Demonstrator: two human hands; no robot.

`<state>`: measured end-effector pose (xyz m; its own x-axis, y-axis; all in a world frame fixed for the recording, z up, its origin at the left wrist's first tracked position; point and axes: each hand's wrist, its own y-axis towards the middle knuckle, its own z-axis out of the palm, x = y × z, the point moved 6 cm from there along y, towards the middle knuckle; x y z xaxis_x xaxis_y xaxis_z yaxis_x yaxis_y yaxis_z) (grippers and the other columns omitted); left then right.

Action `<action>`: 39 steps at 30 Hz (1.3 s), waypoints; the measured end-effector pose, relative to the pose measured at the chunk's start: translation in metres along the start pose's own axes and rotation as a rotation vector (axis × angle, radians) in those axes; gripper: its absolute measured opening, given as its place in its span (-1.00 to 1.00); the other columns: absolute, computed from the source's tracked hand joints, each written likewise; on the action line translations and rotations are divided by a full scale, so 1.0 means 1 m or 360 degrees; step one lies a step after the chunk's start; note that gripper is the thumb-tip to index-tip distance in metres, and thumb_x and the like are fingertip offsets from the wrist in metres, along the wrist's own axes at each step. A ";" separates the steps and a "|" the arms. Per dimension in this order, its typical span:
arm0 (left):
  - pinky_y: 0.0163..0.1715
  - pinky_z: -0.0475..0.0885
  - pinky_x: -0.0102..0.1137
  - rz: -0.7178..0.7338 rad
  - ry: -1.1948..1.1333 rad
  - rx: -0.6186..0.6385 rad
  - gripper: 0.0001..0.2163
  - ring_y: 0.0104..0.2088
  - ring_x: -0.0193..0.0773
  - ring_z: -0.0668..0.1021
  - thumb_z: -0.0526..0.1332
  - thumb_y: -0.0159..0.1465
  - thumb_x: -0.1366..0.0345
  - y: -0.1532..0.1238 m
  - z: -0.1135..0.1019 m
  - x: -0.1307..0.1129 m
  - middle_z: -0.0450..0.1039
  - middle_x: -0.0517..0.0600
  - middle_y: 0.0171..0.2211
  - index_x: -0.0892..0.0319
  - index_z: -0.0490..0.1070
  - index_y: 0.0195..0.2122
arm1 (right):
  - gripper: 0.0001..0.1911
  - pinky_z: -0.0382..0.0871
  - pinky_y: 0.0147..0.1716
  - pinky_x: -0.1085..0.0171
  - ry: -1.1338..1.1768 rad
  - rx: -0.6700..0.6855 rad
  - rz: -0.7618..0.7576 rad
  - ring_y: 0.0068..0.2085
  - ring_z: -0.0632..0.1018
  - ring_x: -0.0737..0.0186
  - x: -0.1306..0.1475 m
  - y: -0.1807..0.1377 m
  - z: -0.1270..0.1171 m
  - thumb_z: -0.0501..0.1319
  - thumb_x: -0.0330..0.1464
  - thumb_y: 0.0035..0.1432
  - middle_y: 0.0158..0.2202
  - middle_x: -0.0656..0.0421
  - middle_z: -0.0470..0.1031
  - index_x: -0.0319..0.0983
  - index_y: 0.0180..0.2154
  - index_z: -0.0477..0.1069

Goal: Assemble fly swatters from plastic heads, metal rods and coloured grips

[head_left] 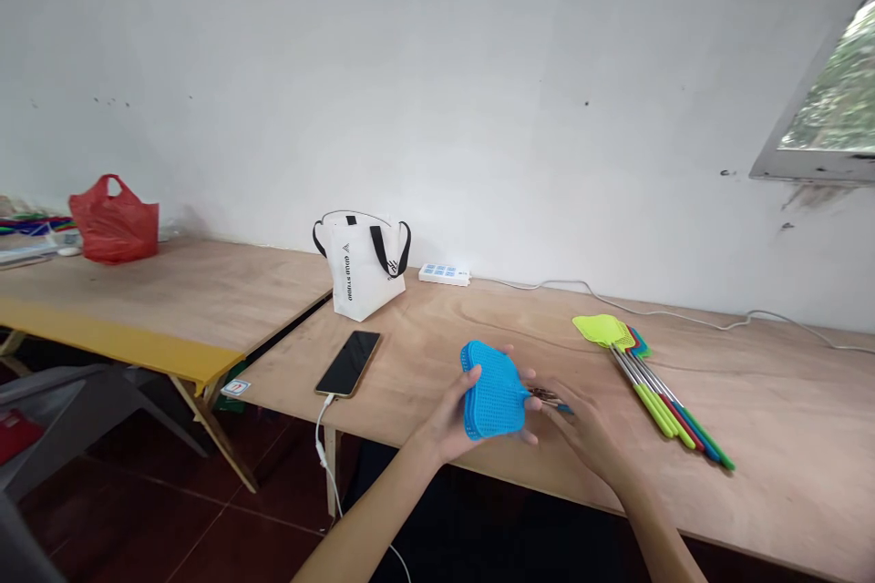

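Several blue fly swatters (497, 389) are held together over the table's front edge, their mesh heads stacked. My left hand (452, 419) grips the heads, thumb on the near face and fingers behind. My right hand (572, 424) is closed around the metal shafts just right of the heads; most of the handles are hidden by it. To the right, a pile of fly swatters (646, 387) lies on the table, with a yellow-green head on top, red, blue and green ones beneath, and coloured handles pointing toward the near right.
A phone (348, 363) on a white charging cable (320, 446) lies left of my hands. Behind it stand a white bag (362, 269) and a power strip (444, 274), its cord along the wall. A red plastic bag (116, 223) sits on the left table (205, 291); a grey chair (75, 410) stands below.
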<state>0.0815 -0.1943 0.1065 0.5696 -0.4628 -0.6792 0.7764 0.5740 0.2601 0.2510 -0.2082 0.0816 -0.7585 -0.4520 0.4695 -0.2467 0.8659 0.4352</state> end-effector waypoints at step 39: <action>-0.23 0.55 -0.15 0.0069 0.0343 0.0155 -0.44 0.06 0.09 0.51 0.37 0.21 0.18 -0.008 0.022 -0.006 0.33 0.17 0.13 0.02 0.22 0.20 | -0.61 0.39 0.16 -0.07 0.0087 -0.0213 -0.0135 0.20 0.47 -0.02 -0.009 0.003 0.001 0.12 -0.26 0.32 0.18 0.14 0.48 0.07 0.14 0.44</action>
<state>0.0778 -0.2111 0.1239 0.5406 -0.2781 -0.7940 0.7807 0.5174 0.3504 0.2566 -0.2020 0.0783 -0.7036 -0.5363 0.4663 -0.2229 0.7895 0.5718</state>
